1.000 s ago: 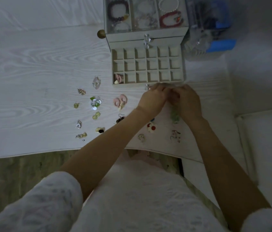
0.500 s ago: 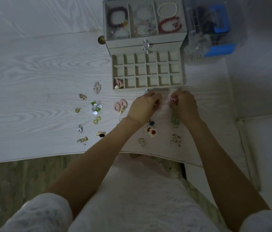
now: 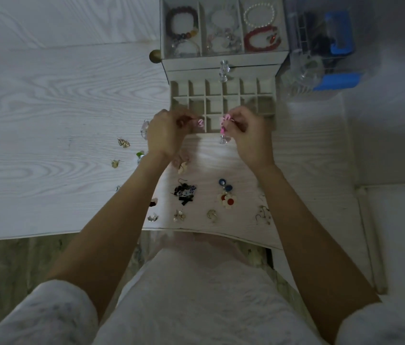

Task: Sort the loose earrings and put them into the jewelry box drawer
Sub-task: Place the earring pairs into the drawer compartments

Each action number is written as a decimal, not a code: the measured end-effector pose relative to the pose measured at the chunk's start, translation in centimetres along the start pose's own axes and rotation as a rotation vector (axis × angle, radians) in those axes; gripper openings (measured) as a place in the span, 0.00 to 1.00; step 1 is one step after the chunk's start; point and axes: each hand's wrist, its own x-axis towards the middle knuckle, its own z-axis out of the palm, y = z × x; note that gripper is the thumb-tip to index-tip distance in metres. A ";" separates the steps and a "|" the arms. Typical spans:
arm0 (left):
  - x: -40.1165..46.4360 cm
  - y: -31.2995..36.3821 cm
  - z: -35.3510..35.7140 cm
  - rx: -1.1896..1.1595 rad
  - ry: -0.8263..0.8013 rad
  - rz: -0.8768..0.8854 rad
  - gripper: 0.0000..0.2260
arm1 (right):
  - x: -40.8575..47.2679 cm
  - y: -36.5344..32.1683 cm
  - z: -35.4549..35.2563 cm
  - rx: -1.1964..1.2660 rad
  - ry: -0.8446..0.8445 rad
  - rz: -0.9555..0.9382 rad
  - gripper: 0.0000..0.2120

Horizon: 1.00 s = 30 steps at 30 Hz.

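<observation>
Left hand (image 3: 165, 134) pinches a small pink earring (image 3: 200, 122) at its fingertips, fingers curled in. Right hand (image 3: 248, 135) pinches a second pink earring (image 3: 224, 124), which hangs down from the fingertips. The two hands are apart, each with its own piece, both held over the near edge of the open drawer (image 3: 223, 105). The pink earrings are above the front row of compartments; whether either touches the drawer, cannot tell.

The drawer is pulled out of the jewelry box (image 3: 221, 63) toward the person, with a grid of small square cells. A clear knob (image 3: 224, 139) on the drawer front shows just below the right hand's earring.

Loose earrings lie on the counter (image 3: 47, 120) nearer the person than the hands: a dark cluster (image 3: 184, 192), a blue piece (image 3: 225, 185) touching a white and red flower earring (image 3: 227, 200), a cream one (image 3: 182, 167) just under the left wrist, gold ones (image 3: 123, 143) to the left, small metal pieces (image 3: 179, 215) by the counter's front edge.

The top tray of the box holds bracelets: a dark bead bracelet (image 3: 181, 23), a pearl bracelet (image 3: 258, 14), a red bracelet (image 3: 261, 38). A clear container with blue parts (image 3: 333, 46) stands right of the box.
</observation>
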 end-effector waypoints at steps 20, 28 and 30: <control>-1.0 -2.4 -0.8 0.352 0.144 0.400 0.07 | 4.1 -0.1 4.9 -0.665 -0.091 -0.161 0.05; -3.3 -1.6 -2.4 0.226 0.342 0.299 0.06 | 4.0 -0.6 3.6 -0.684 -0.081 -0.320 0.07; -4.8 -1.8 -3.1 0.154 0.314 0.285 0.07 | 2.9 -0.6 3.0 -0.610 -0.068 -0.379 0.06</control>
